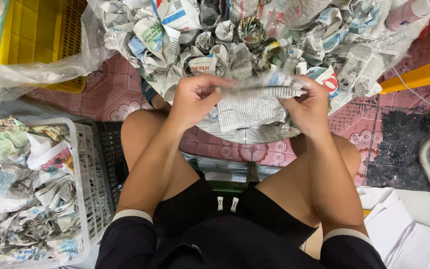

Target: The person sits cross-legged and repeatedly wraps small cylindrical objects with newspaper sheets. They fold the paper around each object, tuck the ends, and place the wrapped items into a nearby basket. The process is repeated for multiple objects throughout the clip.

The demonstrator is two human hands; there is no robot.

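Seen from above, over bare knees and dark shorts: left hand and right hand both closed on one sheet of newspaper, fingers pinching a folded, flattened strip along its top edge, the rest hanging crumpled and limp between the two hands, just above the lap. Thin grey newsprint, densely printed, creased all over. Directly beyond the hands, a large heap of newspaper cones, twisted and rolled into small cup shapes, piled inside a clear, wrinkled plastic sheet spreading out to the left. At far left, a white plastic basket with a lattice wall, filled with loosely crumpled newspaper scraps, some with colour printing. Behind it, a yellow slatted plastic crate. At upper right, an orange plastic edge, only partly in view, and a thin white cord trailing across the floor. At lower right, white cloth or paper, lying flat. Underneath everything, a floor of dark pink patterned tiles, worn black in patches at right.
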